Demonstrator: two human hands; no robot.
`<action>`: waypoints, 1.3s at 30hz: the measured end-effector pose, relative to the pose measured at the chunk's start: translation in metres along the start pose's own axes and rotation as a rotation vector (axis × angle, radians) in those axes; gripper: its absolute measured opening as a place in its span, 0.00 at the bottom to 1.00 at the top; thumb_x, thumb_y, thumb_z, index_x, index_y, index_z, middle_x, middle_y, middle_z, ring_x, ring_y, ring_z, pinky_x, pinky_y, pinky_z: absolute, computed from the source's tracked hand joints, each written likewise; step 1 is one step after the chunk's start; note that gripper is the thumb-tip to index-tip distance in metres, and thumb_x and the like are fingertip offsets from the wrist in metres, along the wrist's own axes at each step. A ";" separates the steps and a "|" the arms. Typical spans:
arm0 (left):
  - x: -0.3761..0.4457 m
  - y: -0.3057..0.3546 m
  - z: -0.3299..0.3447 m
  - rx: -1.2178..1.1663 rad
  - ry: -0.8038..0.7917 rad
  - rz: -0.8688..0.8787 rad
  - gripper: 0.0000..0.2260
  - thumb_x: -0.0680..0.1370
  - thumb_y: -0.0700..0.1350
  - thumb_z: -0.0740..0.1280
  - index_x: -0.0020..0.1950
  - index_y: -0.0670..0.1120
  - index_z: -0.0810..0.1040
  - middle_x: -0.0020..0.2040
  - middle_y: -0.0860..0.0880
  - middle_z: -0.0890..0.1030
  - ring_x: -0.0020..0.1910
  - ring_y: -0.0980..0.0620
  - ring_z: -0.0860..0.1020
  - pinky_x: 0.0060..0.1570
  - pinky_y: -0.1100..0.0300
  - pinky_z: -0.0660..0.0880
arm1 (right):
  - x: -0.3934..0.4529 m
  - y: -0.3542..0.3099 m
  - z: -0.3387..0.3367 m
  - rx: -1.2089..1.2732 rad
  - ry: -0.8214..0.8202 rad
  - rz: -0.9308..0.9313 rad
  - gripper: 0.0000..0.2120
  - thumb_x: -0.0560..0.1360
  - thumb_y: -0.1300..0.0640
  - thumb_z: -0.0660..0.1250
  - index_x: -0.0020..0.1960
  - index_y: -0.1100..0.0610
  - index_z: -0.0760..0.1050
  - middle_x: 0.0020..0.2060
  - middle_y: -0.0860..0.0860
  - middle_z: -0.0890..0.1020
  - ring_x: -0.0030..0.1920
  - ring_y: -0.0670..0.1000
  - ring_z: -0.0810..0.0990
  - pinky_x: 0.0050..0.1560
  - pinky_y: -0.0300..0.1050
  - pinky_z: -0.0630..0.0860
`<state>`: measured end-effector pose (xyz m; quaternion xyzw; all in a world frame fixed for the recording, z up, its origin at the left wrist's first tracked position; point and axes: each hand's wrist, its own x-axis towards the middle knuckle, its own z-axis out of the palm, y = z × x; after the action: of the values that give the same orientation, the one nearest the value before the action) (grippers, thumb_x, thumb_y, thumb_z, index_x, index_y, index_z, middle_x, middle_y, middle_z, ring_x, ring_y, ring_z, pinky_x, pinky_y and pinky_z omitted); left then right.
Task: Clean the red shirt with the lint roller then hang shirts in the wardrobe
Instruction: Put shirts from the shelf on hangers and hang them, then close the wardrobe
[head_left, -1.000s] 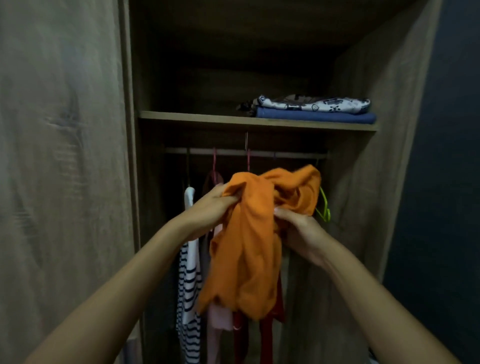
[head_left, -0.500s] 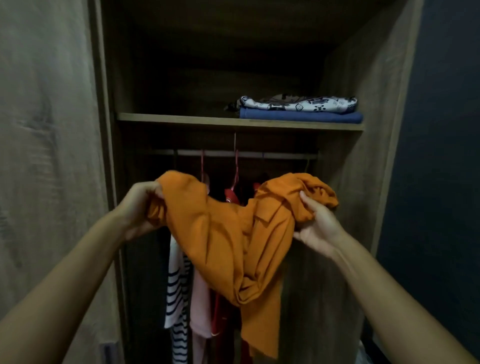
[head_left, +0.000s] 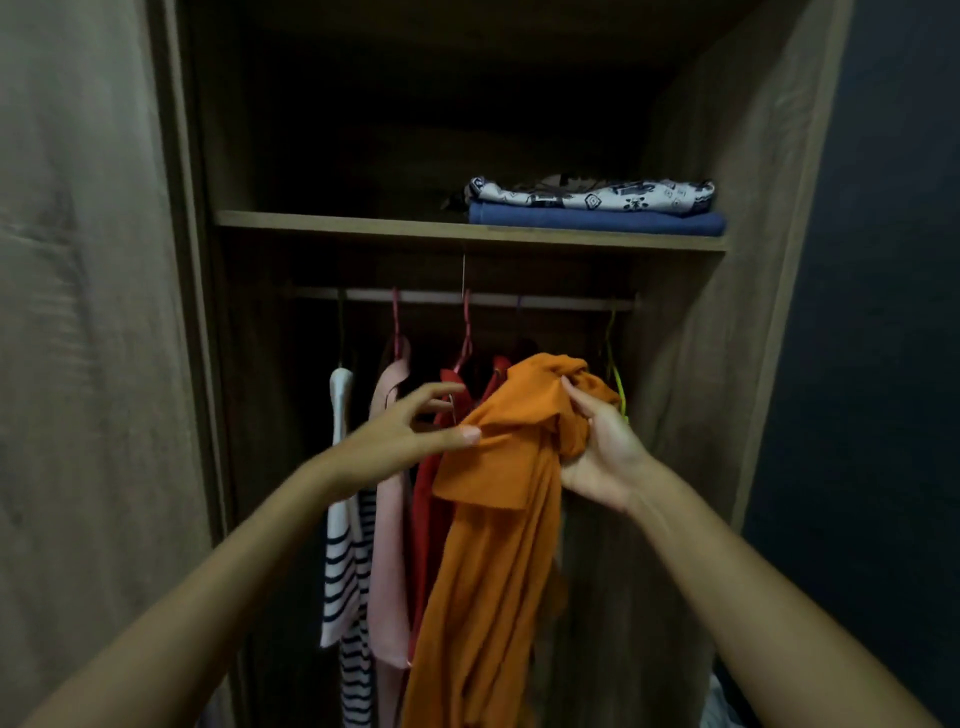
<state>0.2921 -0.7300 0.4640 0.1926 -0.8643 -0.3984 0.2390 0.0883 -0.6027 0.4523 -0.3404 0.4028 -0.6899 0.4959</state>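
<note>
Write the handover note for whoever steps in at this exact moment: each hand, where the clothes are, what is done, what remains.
Right hand: grips the bunched top of the orange shirt, which hangs down.
Left hand: fingers spread, thumb touching the shirt's edge, gripping nothing.
Rail: striped, pink and red shirts hang there; a green hanger sits behind the orange shirt.
Done: three shirts hung.
Left: hang the orange shirt.

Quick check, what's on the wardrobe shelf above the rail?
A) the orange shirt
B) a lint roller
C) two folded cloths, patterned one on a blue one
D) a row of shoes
C: the shelf carries a white patterned cloth folded on top of a blue cloth, at its right end.
</note>
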 end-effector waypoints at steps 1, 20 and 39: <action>0.003 -0.001 0.010 0.053 -0.012 0.022 0.29 0.70 0.61 0.70 0.70 0.61 0.66 0.62 0.59 0.70 0.60 0.59 0.72 0.54 0.62 0.73 | 0.002 0.004 0.001 -0.019 -0.007 0.031 0.22 0.79 0.44 0.59 0.66 0.57 0.74 0.60 0.62 0.80 0.61 0.62 0.79 0.59 0.60 0.76; 0.007 0.019 -0.007 0.129 0.583 0.325 0.09 0.80 0.36 0.55 0.45 0.43 0.72 0.39 0.47 0.76 0.38 0.54 0.75 0.40 0.58 0.72 | -0.011 -0.027 -0.008 -0.054 0.237 -0.347 0.01 0.75 0.64 0.67 0.45 0.61 0.77 0.35 0.53 0.79 0.29 0.47 0.80 0.29 0.40 0.80; -0.025 0.007 -0.082 0.087 0.478 0.088 0.11 0.71 0.55 0.59 0.45 0.52 0.75 0.44 0.49 0.76 0.44 0.49 0.74 0.46 0.53 0.68 | -0.020 -0.047 0.004 -1.438 0.046 -0.476 0.07 0.75 0.51 0.70 0.40 0.50 0.83 0.35 0.45 0.83 0.39 0.42 0.81 0.42 0.40 0.74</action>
<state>0.3573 -0.7615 0.5098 0.2537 -0.8071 -0.2932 0.4452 0.0778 -0.5756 0.4949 -0.6431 0.6794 -0.3528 -0.0189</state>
